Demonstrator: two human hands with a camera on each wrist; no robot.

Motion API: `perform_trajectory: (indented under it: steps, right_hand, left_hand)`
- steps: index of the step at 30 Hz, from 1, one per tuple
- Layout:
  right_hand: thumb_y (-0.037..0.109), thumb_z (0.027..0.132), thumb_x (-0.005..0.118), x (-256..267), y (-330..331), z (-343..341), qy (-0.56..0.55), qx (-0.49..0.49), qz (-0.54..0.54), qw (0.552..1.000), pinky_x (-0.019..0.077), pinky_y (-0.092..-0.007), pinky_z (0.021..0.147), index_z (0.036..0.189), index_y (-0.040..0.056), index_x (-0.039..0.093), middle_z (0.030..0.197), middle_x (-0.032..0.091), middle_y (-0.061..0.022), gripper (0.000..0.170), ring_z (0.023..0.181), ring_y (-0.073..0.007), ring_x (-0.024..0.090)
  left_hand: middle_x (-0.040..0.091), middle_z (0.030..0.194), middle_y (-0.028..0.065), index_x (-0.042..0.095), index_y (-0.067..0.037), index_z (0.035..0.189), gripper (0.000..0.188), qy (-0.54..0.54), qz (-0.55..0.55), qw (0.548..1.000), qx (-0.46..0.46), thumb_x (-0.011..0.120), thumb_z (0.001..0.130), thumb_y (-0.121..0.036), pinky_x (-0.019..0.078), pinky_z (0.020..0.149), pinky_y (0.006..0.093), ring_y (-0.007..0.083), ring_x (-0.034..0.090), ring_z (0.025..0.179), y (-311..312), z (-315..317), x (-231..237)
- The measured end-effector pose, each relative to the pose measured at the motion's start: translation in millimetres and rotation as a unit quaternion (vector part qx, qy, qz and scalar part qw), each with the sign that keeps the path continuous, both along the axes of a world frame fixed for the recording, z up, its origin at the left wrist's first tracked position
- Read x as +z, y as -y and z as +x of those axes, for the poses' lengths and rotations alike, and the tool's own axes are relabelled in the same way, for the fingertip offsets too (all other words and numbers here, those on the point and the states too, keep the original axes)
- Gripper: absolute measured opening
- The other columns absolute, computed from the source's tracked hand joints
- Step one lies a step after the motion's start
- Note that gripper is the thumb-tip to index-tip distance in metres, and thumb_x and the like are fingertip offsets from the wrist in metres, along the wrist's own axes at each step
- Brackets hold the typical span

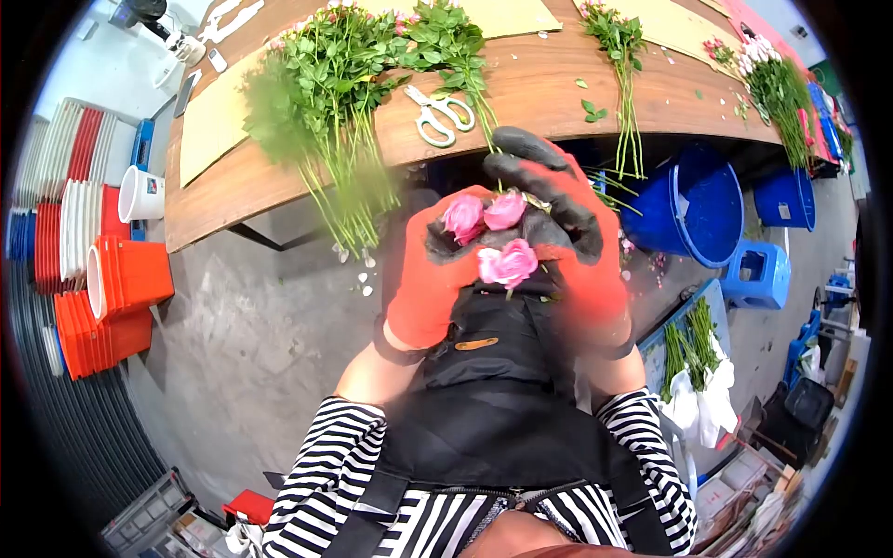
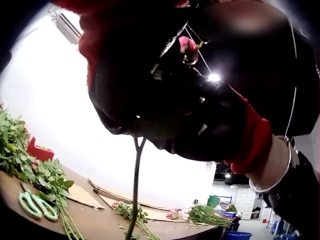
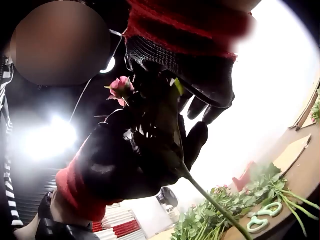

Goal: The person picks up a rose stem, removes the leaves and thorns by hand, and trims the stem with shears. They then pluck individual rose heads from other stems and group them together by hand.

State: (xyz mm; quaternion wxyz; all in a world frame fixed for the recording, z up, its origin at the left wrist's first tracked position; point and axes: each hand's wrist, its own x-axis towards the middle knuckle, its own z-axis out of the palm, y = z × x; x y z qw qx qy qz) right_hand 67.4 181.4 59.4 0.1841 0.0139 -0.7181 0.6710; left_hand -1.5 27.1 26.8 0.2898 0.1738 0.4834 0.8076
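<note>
Steadying the three pink blooms (image 1: 507, 262), gathered between both hands, is best done lightly, so that nothing is bruised. Their stem (image 2: 136, 185) seems to be gripped by the left hand (image 1: 445, 256); whether anything is pinched by the right hand (image 1: 579, 209) — fingers bent, partly hidden — cannot be told. Beyond, one pair of scissors (image 1: 429, 104) is laid on the counter (image 1: 549, 93); two round blue buckets (image 1: 712, 200) are seen.

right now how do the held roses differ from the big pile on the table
The held roses are up off the table; the big pile lies on it, stems jutting past the edge. Only three held blooms show; the pile is a far bigger, leafy mass. Both have pink blooms and green stems.
</note>
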Motion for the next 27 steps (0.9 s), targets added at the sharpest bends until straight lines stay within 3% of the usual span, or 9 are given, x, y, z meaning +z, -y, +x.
perform_trajectory:
  steps: [2,3,6,10,12,16,22,27]
  right_hand:
    - [0.01,0.071,0.078,-5,3,1,-0.027,-0.059,-0.011,0.998,0.0381,-0.0388,0.107,0.121,0.0039,0.066,0.136,0.052,-0.0105,0.052,0.128,-0.0265,0.049]
    - [0.014,0.067,0.082,-2,0,3,-0.042,-0.115,0.135,0.983,0.0406,-0.0412,0.103,0.11,0.0055,0.068,0.121,0.062,-0.0091,0.046,0.119,-0.0295,0.054]
    - [0.016,0.065,0.085,4,4,6,-0.083,-0.17,0.252,0.949,0.0426,-0.0436,0.098,0.101,0.0065,0.068,0.109,0.067,-0.0079,0.041,0.11,-0.0312,0.057]
    - [0.014,0.066,0.083,0,11,9,-0.067,-0.206,0.278,0.936,0.0423,-0.0451,0.099,0.096,0.0066,0.068,0.109,0.067,-0.0072,0.035,0.107,-0.0314,0.058]
    - [0.012,0.067,0.082,0,13,11,-0.065,-0.219,0.275,0.934,0.0414,-0.0452,0.101,0.097,0.0064,0.069,0.109,0.067,-0.0077,0.033,0.108,-0.0312,0.058]
    - [0.008,0.071,0.078,-2,18,15,-0.043,-0.225,0.234,0.945,0.0393,-0.0452,0.104,0.101,0.0056,0.07,0.109,0.068,-0.0088,0.031,0.11,-0.0312,0.058]
    - [0.005,0.072,0.074,-5,21,16,-0.05,-0.248,0.216,0.943,0.0386,-0.0452,0.105,0.101,0.0043,0.07,0.11,0.068,-0.0098,0.029,0.111,-0.0319,0.057]
    - [-0.001,0.074,0.069,-14,24,15,-0.05,-0.235,0.086,0.967,0.0411,-0.0376,0.101,0.103,0.0006,0.067,0.11,0.066,-0.0106,0.029,0.11,-0.025,0.058]
  left_hand:
    - [0.066,0.107,0.0095,0.065,0.004,0.109,0.039,-0.058,-0.034,0.997,0.039,0.073,0.072,-0.008,0.0499,0.086,0.0297,0.0168,0.063,0.094,-3,-1,3]
    - [0.065,0.106,0.0098,0.065,0.004,0.106,0.037,-0.116,-0.048,0.99,0.069,0.072,0.071,-0.007,0.0494,0.086,0.0304,0.0177,0.063,0.094,-5,0,2]
    - [0.065,0.103,0.0105,0.067,0.004,0.101,0.033,-0.249,-0.094,0.955,0.134,0.07,0.07,-0.005,0.0484,0.087,0.0322,0.0197,0.062,0.094,-7,3,0]
    - [0.065,0.1,0.0105,0.069,0.0,0.103,0.036,-0.338,-0.139,0.913,0.183,0.072,0.068,-0.003,0.0474,0.089,0.0361,0.0244,0.062,0.094,-9,7,-5]
    - [0.066,0.098,0.0107,0.071,-0.004,0.103,0.039,-0.345,-0.158,0.9,0.215,0.077,0.064,-0.008,0.0454,0.093,0.0417,0.0297,0.061,0.094,-11,9,-5]
    - [0.065,0.098,0.0112,0.07,-0.003,0.102,0.039,-0.377,-0.18,0.882,0.216,0.073,0.063,-0.001,0.0475,0.085,0.04,0.0309,0.06,0.094,-9,10,-3]
    - [0.065,0.097,0.0132,0.069,-0.001,0.1,0.036,-0.353,-0.137,0.901,0.214,0.07,0.064,0.002,0.0471,0.089,0.0398,0.032,0.06,0.094,-13,14,-9]
    - [0.065,0.099,0.0136,0.068,0.002,0.099,0.032,-0.218,-0.112,0.957,0.156,0.071,0.068,0.0,0.046,0.093,0.0394,0.029,0.061,0.093,-13,18,-6]
